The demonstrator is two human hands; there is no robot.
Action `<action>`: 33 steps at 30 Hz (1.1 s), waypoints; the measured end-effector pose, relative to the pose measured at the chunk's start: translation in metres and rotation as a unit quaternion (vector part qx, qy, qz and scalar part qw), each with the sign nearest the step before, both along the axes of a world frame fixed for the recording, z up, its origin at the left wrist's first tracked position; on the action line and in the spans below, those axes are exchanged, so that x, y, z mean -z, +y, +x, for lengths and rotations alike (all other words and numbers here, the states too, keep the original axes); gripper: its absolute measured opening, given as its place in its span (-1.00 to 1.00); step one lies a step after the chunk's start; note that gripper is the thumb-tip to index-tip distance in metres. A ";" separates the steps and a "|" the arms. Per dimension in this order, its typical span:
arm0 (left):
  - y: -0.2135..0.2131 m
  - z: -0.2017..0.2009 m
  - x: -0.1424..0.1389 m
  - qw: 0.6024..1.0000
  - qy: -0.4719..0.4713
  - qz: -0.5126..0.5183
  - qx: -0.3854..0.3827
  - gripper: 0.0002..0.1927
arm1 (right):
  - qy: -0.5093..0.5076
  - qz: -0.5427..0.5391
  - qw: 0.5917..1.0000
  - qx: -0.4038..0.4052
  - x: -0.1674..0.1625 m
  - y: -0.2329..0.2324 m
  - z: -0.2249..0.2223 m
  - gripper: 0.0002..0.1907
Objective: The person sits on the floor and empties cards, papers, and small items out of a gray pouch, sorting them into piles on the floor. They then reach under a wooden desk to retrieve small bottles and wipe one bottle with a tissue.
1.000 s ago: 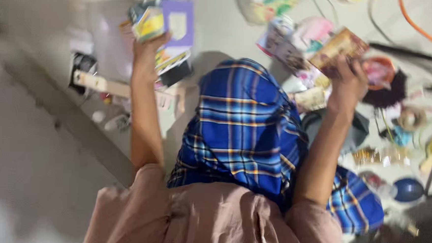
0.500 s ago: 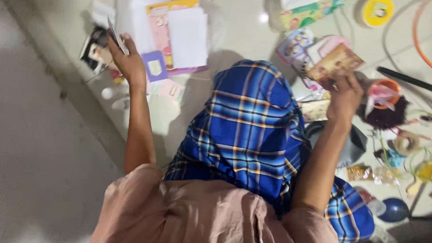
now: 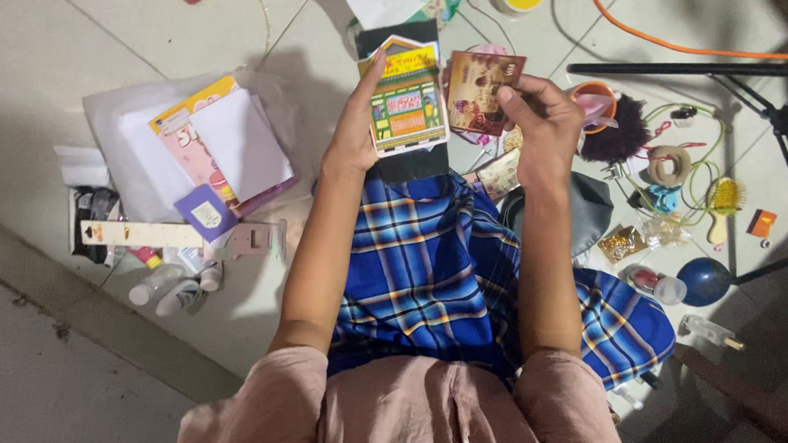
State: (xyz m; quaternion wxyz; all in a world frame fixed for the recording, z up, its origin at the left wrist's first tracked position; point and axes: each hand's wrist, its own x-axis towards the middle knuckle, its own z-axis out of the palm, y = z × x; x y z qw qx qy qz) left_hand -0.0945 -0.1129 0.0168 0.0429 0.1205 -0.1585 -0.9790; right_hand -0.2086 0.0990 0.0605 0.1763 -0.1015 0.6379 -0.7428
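Between the two raised hands, over the blue plaid cloth [image 3: 445, 269] that covers the lap, two printed cards are held side by side. Fingers of the left hand [image 3: 356, 130] curl narrowly round the left edge of a green and yellow card [image 3: 407, 101], which is backed by a dark sheet showing above and below it. Thumb and fingertips of the right hand [image 3: 542, 130] pinch the right edge of a brown picture card [image 3: 480, 91], tilted slightly toward the other; the two cards sit just beside each other, nearly touching. Beyond the left forearm, on the pale tiled floor [image 3: 79, 52], lies a heap of papers and envelopes [image 3: 209, 149], with a white ruler-like strip [image 3: 142, 233] and small bottles [image 3: 170, 286] near it. To the right of the right hand lie a dark fuzzy pompom [image 3: 616, 130], a roll of tape [image 3: 669, 164], a small yellow brush [image 3: 724, 201] and a blue ball [image 3: 704, 281]. Black tripod legs [image 3: 777, 116] cross the upper right corner.
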 end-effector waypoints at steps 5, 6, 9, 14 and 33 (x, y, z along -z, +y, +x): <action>0.004 0.011 0.019 1.000 0.013 0.004 0.011 -0.42 | 0.431 0.184 0.883 0.008 -0.035 0.009 0.028 -0.77; 0.005 0.014 0.023 1.000 -0.002 0.009 0.008 -0.39 | 0.470 0.173 0.865 -0.027 -0.034 0.003 0.034 -0.77; 0.004 0.008 0.033 1.000 -0.014 0.002 -0.006 -0.38 | 0.552 0.149 0.815 -0.095 -0.027 -0.016 0.039 -0.75; 0.001 0.008 0.045 0.999 -0.036 -0.012 -0.015 -0.40 | 0.463 0.160 0.869 -0.076 -0.021 -0.017 0.041 -0.66; -0.065 0.032 0.035 0.981 -0.032 -0.123 -0.147 -0.42 | 0.322 0.349 0.866 -0.156 0.237 -0.060 -0.066 -0.60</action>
